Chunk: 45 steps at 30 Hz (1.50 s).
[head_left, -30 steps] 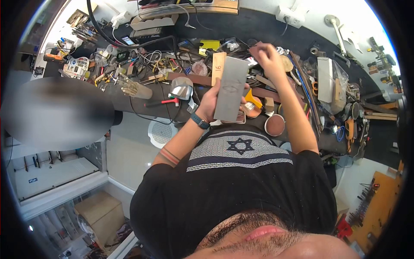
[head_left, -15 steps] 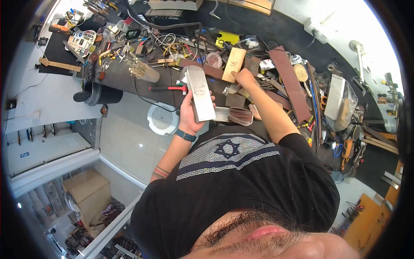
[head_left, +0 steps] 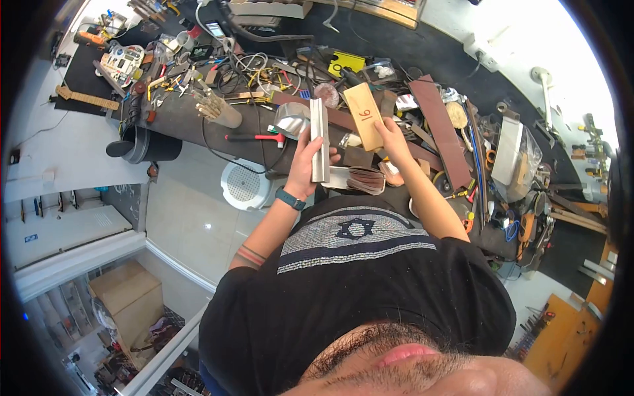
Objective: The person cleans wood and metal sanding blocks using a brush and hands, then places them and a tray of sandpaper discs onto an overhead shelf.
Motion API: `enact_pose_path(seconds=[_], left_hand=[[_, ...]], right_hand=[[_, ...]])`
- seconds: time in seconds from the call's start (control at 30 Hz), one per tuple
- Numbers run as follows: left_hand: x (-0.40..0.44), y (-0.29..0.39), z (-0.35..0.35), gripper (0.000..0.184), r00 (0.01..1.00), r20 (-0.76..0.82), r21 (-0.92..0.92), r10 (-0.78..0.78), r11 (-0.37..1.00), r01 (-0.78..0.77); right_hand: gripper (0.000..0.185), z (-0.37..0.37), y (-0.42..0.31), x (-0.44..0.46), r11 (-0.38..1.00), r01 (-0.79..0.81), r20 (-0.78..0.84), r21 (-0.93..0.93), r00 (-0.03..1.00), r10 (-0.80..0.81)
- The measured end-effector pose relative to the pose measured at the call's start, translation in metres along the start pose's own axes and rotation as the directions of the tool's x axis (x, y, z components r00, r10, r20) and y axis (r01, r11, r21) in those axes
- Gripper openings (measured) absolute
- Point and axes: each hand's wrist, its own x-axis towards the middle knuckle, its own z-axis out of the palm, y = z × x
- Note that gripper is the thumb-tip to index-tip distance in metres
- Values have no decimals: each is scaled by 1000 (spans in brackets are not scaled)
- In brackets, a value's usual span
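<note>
My left hand (head_left: 304, 164), with a watch on its wrist, is closed around a long grey metal block (head_left: 319, 125). The block stands nearly lengthwise, its narrow ridged side toward me. My right hand (head_left: 392, 140) grips the lower end of a pale wooden block (head_left: 360, 105) marked "16", tilted above the bench. Left of the metal block lies a roll of silvery tape-like material (head_left: 290, 120), and a red-handled hammer (head_left: 261, 138) rests beside it. Below the hands is a stack of folded brown abrasive strips (head_left: 366, 179).
The dark bench (head_left: 168, 109) carries cables, tools and scraps along its back. A long brown abrasive board (head_left: 441, 129) lies to the right. A jar of wooden sticks (head_left: 228, 115) stands at left, near a white stool (head_left: 244, 185) and black bin (head_left: 155, 144).
My left hand has turned the metal block from its broad marked face to its narrow side. My right hand has lifted the wooden block and brought it slightly right and nearer.
</note>
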Motion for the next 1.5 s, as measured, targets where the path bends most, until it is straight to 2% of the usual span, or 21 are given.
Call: enact_pose_path(seconds=[0.1,0.2,0.27,0.4,0.5,0.6,0.63,0.67,0.73,0.77,0.87,0.93,0.97,1.0,1.13,1.2,1.27,1.33,1.4,1.43,1.5], left_hand=[[8,-19,41,76,991,-35,155,127,981,-120],[21,-43,68,81,965,50,302,258,917,-261],[23,-55,84,78,955,78,411,286,864,-292],[19,-56,101,81,943,221,283,250,909,-307],[18,-51,90,78,947,314,271,66,950,-156],[14,-39,76,72,928,345,51,-141,990,131],[16,-43,62,70,913,345,-75,-220,963,261],[12,-39,66,70,899,376,-59,-227,962,267],[-1,-28,77,71,869,435,-35,-236,960,278],[1,-23,72,79,851,461,91,-252,967,237],[-18,-13,110,95,929,362,451,-79,887,-100],[-8,-27,104,107,886,463,670,4,653,-353],[-10,-30,110,109,873,487,731,30,532,-426],[-10,-32,114,110,856,515,776,50,396,-490],[-20,-27,131,111,859,510,823,44,264,-502],[-21,-27,138,112,864,501,819,50,295,-492],[-24,-32,137,111,782,599,750,172,223,-623],[-38,-28,137,111,812,554,791,183,190,-582],[-50,-14,143,112,862,488,824,140,251,-507],[-51,-13,145,113,877,466,791,118,388,-472],[-57,7,153,113,852,496,791,167,319,-522]], right_hand=[[45,-9,-30,-63,951,19,29,309,999,-30],[60,-11,-51,-103,970,160,27,183,986,-167],[77,-9,-84,-142,965,260,224,34,939,-261],[92,-29,-101,-167,934,350,316,-72,896,-312],[90,-41,-103,-180,814,514,344,-272,841,-417],[75,-58,-115,-180,779,569,409,-263,797,-444],[62,-63,-116,-175,815,560,406,-149,786,-466],[60,-70,-110,-166,861,508,421,-28,787,-451],[66,-63,-120,-165,956,266,194,124,938,-286],[68,-58,-125,-164,962,198,181,188,956,-232],[77,-43,-123,-153,936,32,185,350,977,-103],[86,-29,-89,-134,909,-24,221,415,972,-75],[81,-26,-89,-131,813,-132,273,567,961,-35],[79,-24,-87,-132,763,-142,257,631,966,-34],[60,-20,-85,-139,551,-165,199,818,980,-1],[56,-21,-80,-130,501,-125,171,857,984,-46],[54,-23,-86,-127,537,-101,144,838,989,-40],[54,-27,-101,-129,531,-118,167,839,985,-44],[54,-22,-109,-128,529,-103,145,842,989,-37],[59,-20,-108,-124,573,-84,137,816,989,-49],[65,-18,-133,-121,617,-76,177,783,979,-103]])
